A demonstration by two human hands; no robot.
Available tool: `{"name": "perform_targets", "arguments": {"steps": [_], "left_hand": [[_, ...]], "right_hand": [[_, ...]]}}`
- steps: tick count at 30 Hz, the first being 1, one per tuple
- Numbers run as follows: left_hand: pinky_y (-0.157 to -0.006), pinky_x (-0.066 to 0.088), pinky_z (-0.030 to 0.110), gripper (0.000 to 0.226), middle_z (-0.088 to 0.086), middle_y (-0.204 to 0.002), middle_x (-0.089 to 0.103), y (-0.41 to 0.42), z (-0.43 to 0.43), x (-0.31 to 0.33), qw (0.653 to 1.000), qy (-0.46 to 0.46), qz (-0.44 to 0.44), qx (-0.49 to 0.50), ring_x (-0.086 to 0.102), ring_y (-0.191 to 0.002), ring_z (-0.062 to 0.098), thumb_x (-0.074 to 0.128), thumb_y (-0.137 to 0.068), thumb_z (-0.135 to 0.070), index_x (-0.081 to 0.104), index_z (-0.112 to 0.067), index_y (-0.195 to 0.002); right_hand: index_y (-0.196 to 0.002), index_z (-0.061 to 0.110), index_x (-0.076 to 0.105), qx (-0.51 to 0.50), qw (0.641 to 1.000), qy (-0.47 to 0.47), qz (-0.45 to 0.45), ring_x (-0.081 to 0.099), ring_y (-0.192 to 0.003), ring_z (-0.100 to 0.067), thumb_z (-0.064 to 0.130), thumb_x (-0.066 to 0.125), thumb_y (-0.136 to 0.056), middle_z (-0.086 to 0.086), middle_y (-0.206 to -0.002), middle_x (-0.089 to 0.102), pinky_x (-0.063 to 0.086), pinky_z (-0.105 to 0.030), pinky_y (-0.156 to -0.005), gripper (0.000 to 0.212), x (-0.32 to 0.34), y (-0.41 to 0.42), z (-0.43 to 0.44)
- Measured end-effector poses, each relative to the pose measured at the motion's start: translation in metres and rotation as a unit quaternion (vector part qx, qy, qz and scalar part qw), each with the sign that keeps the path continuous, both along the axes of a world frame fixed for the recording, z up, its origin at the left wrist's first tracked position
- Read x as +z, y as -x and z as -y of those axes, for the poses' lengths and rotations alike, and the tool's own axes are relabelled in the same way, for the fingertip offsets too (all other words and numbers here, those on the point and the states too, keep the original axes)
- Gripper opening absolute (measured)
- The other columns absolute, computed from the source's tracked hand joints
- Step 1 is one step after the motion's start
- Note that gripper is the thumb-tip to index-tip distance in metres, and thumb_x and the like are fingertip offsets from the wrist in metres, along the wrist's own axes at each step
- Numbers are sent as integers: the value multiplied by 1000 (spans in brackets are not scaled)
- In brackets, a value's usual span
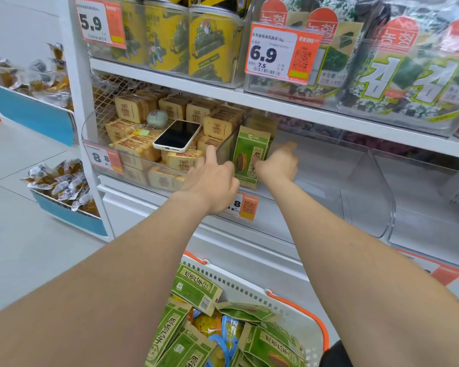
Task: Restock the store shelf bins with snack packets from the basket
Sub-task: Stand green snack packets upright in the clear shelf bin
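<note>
Left hand (212,178) and right hand (278,164) flank the upright green paper seed packet (251,152) in the clear plastic shelf bin (329,178); whether either pinches it cannot be told. Best to press it flush against the bin's transparent divider (224,151), label forward

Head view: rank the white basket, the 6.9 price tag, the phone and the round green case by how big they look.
Largest to smallest:
1. white basket, though it is nearest the camera and partly cut off
2. 6.9 price tag
3. phone
4. round green case
</note>
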State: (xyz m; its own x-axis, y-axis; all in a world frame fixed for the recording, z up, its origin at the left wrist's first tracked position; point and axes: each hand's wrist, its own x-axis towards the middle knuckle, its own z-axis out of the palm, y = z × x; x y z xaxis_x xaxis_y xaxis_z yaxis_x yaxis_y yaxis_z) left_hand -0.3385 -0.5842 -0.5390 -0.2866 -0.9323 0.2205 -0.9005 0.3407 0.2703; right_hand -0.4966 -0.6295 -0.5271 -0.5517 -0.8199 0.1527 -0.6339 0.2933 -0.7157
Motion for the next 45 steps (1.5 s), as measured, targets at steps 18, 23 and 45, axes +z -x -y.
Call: {"name": "perform_targets", "arguments": {"steps": [18, 23, 45], "left_hand": [[-71, 55, 39, 11, 1, -87, 70, -3, -49, 7, 997, -23, 26, -68, 68, -83, 31, 54, -95, -32, 62, -29, -88], [-91, 62, 44, 25, 1, -98, 76, 20, -73, -12, 917, -333, 188, -114, 78, -78, 17, 47, -102, -22, 68, -19, -116], [-96, 58, 48, 43, 3, -96, 68, 87, -63, -37, 891, -305, 293, -167, 74, -97, 24, 42, -96, -4, 63, -16, -133]], "right_hand": [[-63, 11, 62, 456, 814, -113, -343, 61, -61, -29, 22, 46, -71, -7, -58, 61, 56, -37, -59, 21, -9, 14, -126], [-90, 19, 74, 498, 672, -315, -448, 68, -91, -26, 27, 64, -80, -1, -92, 74, 62, -43, -79, 17, -59, 22, -146], [-124, 5, 57, 526, 589, -457, -409, 66, -91, -26, 24, 66, -96, -10, -110, 62, 58, -36, -76, 35, -176, 32, -195]]}}
